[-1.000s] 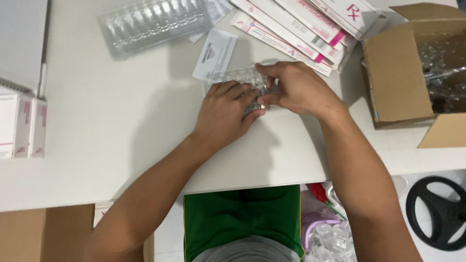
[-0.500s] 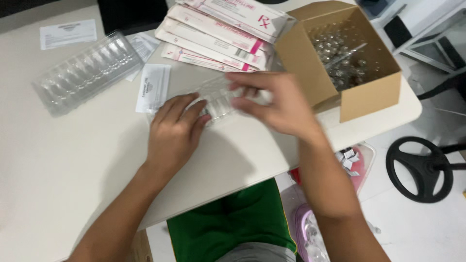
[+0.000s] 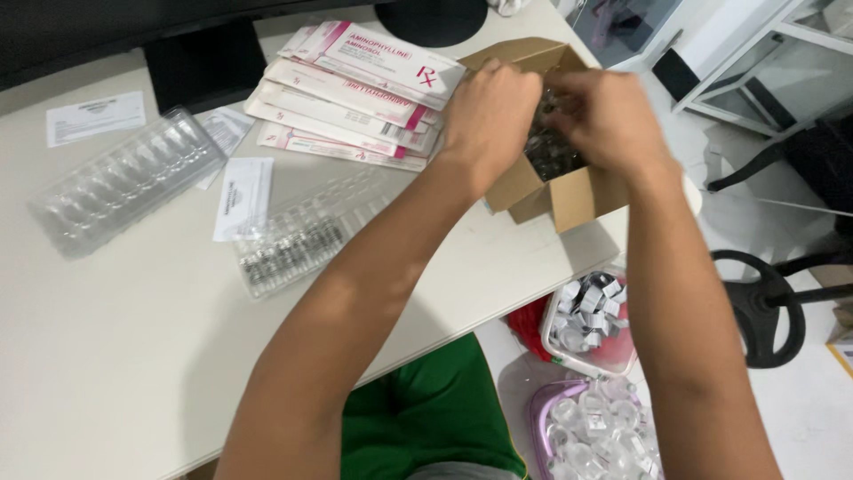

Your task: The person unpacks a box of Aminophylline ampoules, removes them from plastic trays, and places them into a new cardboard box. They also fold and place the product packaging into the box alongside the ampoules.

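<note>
Cardboard box [image 3: 569, 191], brown and open at the top, stands at the right edge of the white desk [image 3: 107, 356], and both my hands are over its mouth. My left hand [image 3: 490, 102] is curled over the near-left rim, knuckles up, fingers bent down into the box; my right hand [image 3: 609, 116] reaches in from the right, fingers also tucked inside. Whether either one has hold of anything I cannot tell, since the fingertips are hidden behind the backs of my hands. Between them I can see small glass vials [image 3: 551, 151] heaped in the box.

Just left of the box lies a fanned stack of flat white-and-pink medicine cartons [image 3: 355, 98]. Nearer to me, under my left forearm, sits a clear plastic blister tray [image 3: 293, 240] with a row of dark vials in it, and a folded paper leaflet [image 3: 242, 197] touches its far-left corner. Farther left rests an empty clear tray [image 3: 124, 182].

Below the desk edge, on my right, are a clear tub of paper scraps [image 3: 591, 320] and a container of clear plastic cups [image 3: 595, 431].
</note>
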